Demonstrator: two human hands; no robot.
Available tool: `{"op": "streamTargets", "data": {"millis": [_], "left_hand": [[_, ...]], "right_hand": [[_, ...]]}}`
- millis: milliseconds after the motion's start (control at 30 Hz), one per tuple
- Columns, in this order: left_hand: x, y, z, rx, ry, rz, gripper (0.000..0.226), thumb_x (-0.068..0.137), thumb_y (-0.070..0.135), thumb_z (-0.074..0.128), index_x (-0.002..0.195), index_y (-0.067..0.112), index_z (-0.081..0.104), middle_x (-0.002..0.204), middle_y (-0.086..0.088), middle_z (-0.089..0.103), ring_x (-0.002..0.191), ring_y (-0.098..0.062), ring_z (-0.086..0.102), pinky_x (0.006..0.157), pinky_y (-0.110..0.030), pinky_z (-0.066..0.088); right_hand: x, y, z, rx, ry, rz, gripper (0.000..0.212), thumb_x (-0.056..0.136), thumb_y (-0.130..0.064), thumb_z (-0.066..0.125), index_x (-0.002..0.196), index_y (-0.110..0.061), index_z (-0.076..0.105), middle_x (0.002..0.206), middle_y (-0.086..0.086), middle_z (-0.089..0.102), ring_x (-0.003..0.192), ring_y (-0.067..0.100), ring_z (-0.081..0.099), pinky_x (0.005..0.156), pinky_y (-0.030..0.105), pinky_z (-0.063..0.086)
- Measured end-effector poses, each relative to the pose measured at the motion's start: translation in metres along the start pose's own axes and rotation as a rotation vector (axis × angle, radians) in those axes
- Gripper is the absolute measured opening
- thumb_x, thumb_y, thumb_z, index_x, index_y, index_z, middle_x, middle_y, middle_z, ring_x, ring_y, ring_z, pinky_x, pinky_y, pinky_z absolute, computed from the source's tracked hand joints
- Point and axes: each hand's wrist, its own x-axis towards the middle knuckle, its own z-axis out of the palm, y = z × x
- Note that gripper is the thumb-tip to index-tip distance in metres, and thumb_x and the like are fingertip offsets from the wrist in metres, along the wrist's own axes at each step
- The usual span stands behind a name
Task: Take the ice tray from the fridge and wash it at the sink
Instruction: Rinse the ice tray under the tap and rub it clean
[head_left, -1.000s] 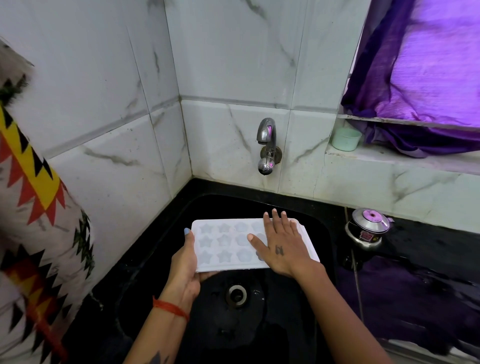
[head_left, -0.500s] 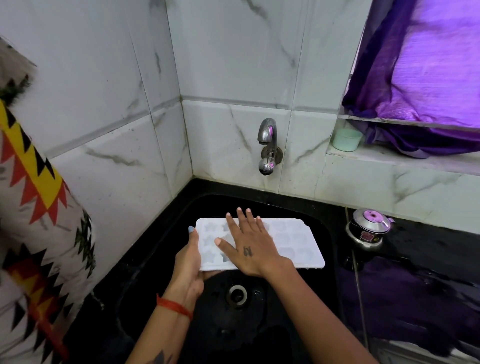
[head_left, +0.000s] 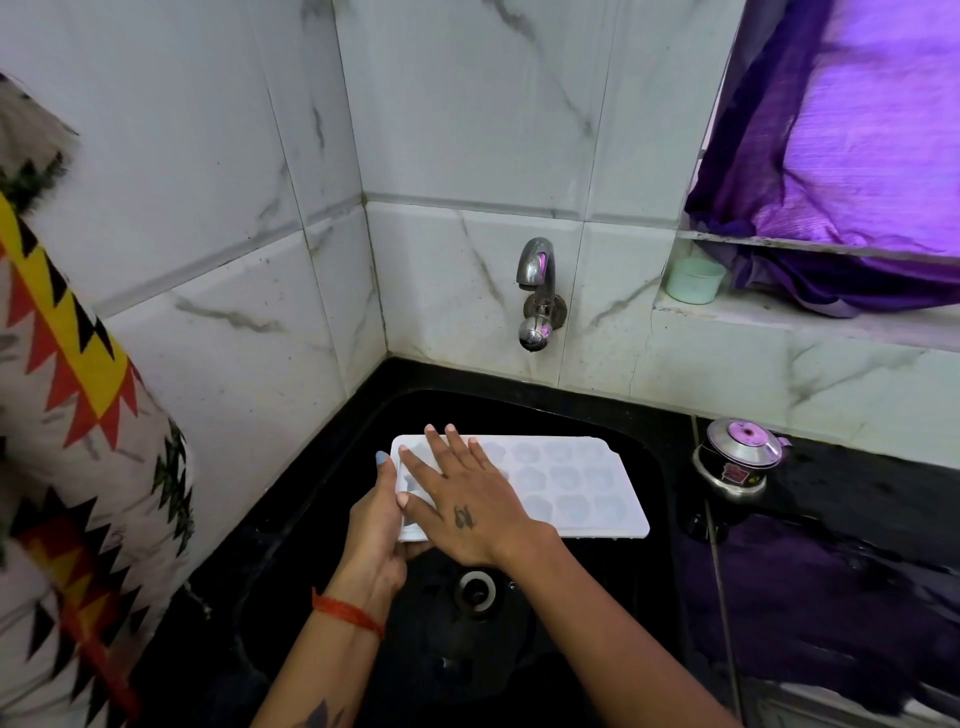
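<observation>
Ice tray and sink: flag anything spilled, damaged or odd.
Nothing stands out. The ice tray is whole and held about level over the black sink; the left hand grips its end, and the right hand lies flat on top. No water runs from the tap.

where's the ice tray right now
In the head view, the ice tray is held over the black sink, above the drain and below the tap; the left hand grips its left end, the right hand lies flat on top.

A home kitchen: a black sink (head_left: 660, 499) set in a dark table (head_left: 857, 499), a steel wall tap (head_left: 536, 270) on marble-look tiles (head_left: 467, 104), a pressure cooker (head_left: 737, 457) alongside, and a purple curtain (head_left: 857, 130) over the window ledge (head_left: 805, 322).
</observation>
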Motion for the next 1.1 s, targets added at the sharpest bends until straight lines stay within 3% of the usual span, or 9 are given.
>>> {"op": "streamTargets", "data": {"millis": [333, 567, 700, 900, 1100], "left_hand": [[0.001, 0.002, -0.006, -0.016, -0.002, 0.007, 0.049, 0.09, 0.059, 0.042, 0.09, 0.017, 0.068, 0.072, -0.005, 0.074, 0.072, -0.021, 0.07, 0.058, -0.033, 0.052], [0.001, 0.006, -0.008, -0.008, 0.018, -0.001, 0.053, 0.091, 0.059, 0.04, 0.095, 0.014, 0.067, 0.088, -0.009, 0.072, 0.081, -0.023, 0.068, 0.06, -0.033, 0.051], [0.002, 0.007, -0.01, -0.012, 0.028, 0.004, 0.051, 0.091, 0.058, 0.041, 0.088, 0.015, 0.068, 0.075, -0.004, 0.072, 0.072, -0.02, 0.067, 0.055, -0.029, 0.053], [0.004, 0.008, -0.012, -0.017, 0.023, -0.01, 0.052, 0.092, 0.058, 0.04, 0.088, 0.013, 0.066, 0.069, -0.006, 0.073, 0.06, -0.021, 0.07, 0.049, -0.03, 0.055], [0.005, 0.006, -0.012, -0.002, 0.002, -0.007, 0.051, 0.092, 0.058, 0.039, 0.091, 0.015, 0.066, 0.07, -0.005, 0.074, 0.066, -0.022, 0.07, 0.056, -0.035, 0.056]], "right_hand": [[-0.01, -0.007, 0.001, 0.01, 0.007, -0.078, 0.053, 0.102, -0.04, 0.02, 0.152, -0.024, 0.008, 0.16, 0.002, 0.0, 0.146, 0.018, -0.011, 0.118, 0.033, -0.011], [-0.022, -0.01, 0.003, 0.003, 0.024, -0.118, 0.051, 0.103, -0.038, 0.022, 0.151, -0.027, 0.012, 0.16, 0.001, 0.001, 0.147, 0.019, -0.01, 0.117, 0.032, -0.013], [-0.03, -0.008, 0.003, -0.048, 0.038, -0.139, 0.05, 0.103, -0.036, 0.023, 0.151, -0.029, 0.011, 0.16, 0.001, 0.0, 0.146, 0.019, -0.011, 0.117, 0.032, -0.014], [-0.044, -0.001, 0.008, -0.064, 0.046, -0.123, 0.064, 0.089, -0.052, -0.001, 0.15, -0.034, 0.009, 0.16, 0.0, -0.001, 0.146, 0.019, -0.012, 0.117, 0.036, -0.015], [-0.057, 0.011, 0.01, -0.05, 0.073, -0.081, 0.068, 0.085, -0.058, -0.001, 0.149, -0.038, 0.006, 0.159, -0.006, -0.005, 0.145, 0.015, -0.016, 0.115, 0.032, -0.017]]}}
